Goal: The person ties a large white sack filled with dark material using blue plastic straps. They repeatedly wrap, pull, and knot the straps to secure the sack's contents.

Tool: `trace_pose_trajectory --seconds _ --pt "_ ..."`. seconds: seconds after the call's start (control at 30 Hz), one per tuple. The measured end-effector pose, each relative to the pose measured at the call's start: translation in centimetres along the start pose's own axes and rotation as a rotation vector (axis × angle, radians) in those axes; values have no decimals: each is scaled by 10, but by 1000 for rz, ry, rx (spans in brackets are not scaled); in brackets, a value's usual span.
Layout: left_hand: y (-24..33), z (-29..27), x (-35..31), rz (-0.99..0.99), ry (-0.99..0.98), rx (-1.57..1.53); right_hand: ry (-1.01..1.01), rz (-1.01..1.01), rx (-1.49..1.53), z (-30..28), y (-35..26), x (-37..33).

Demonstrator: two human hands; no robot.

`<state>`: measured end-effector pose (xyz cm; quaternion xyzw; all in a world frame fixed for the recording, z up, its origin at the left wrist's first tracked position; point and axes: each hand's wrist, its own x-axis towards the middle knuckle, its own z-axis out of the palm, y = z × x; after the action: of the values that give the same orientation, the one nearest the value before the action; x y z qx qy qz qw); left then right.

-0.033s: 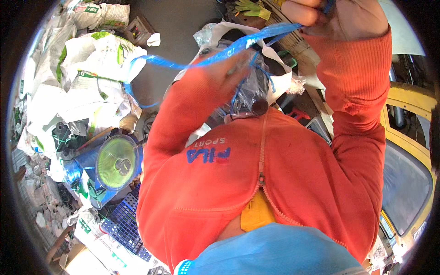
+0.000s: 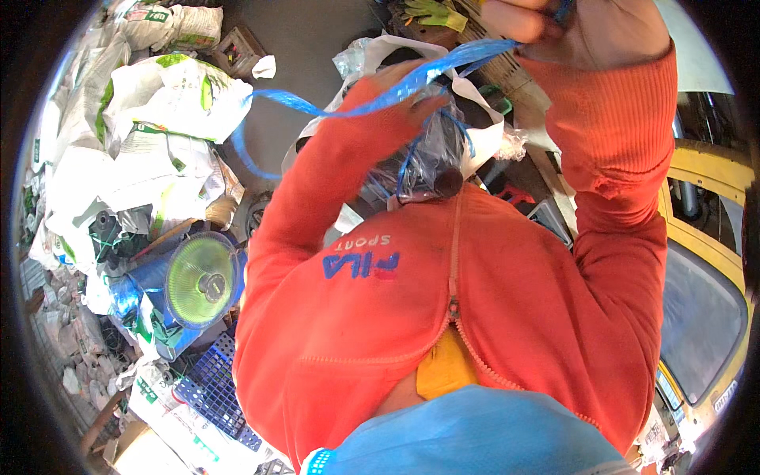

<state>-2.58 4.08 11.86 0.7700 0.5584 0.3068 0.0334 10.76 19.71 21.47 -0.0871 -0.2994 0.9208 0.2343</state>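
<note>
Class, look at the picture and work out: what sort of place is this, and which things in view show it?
Probably a cluttered workshop or storage area: white sacks lie heaped, with a green-bladed fan and blue plastic lattice among the clutter.

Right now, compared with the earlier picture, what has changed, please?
The left hand has moved slightly up the picture, away from the chest, behind the blue strap. The strap's loose end has swung rightward. No new grip or release is visible. The right hand still holds the strap; the green fan stayed put.
</note>
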Motion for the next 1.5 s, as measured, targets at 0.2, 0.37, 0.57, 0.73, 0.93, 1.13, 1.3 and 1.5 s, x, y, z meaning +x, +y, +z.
trace_pose_trajectory --seconds 0.2,0.37,0.57,0.73,0.93,1.13,1.3,1.5 --pt "-55 106 27 -8 162 -99 -56 -8 -11 3 3 -4" --pt "-60 118 33 -328 236 -548 -217 -310 -307 -40 -12 -1" --pt "-62 114 36 -405 338 -620 494 -685 -1605 -180 34 17" --pt "-67 116 34 -267 364 -238 643 -43 -1623 -254 165 -11" --pt "-65 110 24 -172 300 -206 578 -264 -1534 -255 177 -19" --pt "-90 92 -20 15 -12 -242 699 -206 -1453 -255 177 -12" --pt "-83 92 -66 -133 -208 -135 589 -196 -1227 -263 178 -3" --pt "-88 121 -74 -184 -21 -324 725 -462 -1024 -361 171 -90"
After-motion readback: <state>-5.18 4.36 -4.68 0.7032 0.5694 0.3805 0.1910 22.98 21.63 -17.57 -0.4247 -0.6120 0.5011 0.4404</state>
